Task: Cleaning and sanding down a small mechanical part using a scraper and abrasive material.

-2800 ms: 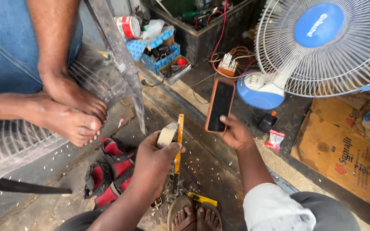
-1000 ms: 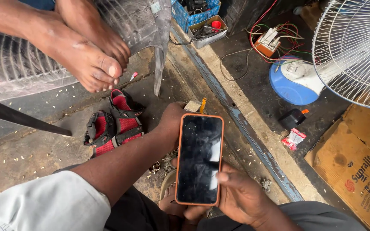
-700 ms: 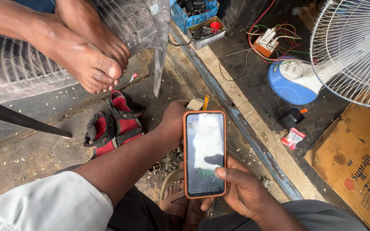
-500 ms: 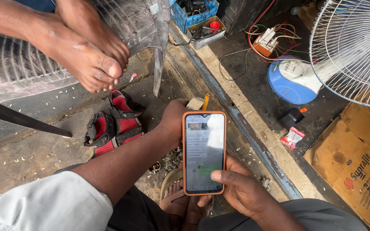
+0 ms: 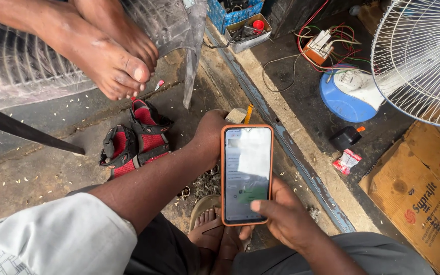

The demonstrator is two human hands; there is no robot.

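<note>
The right hand (image 5: 286,219) holds a phone (image 5: 247,173) in an orange case at centre frame, fingers wrapped behind it and the thumb resting on the lit screen's lower edge. The left hand (image 5: 211,138), just above and partly behind the phone, is closed around a pale wooden block (image 5: 236,115) with a yellow tape measure (image 5: 248,114) against it.

Risk, as judged: the phone rests in a one-handed hold above a gritty floor strewn with shavings, and a thumb stretch could tip it out. Attention on the screen leaves the block and tape unwatched, so the tape may slip off its position.

Red sandals (image 5: 134,145) lie at left centre, another person's bare feet (image 5: 113,56) at upper left, a fan (image 5: 423,56) at upper right.

Against the frame half a second earlier, the phone sits slightly higher and to the right; the screen remains lit, and the left hand's hold is unchanged.
</note>
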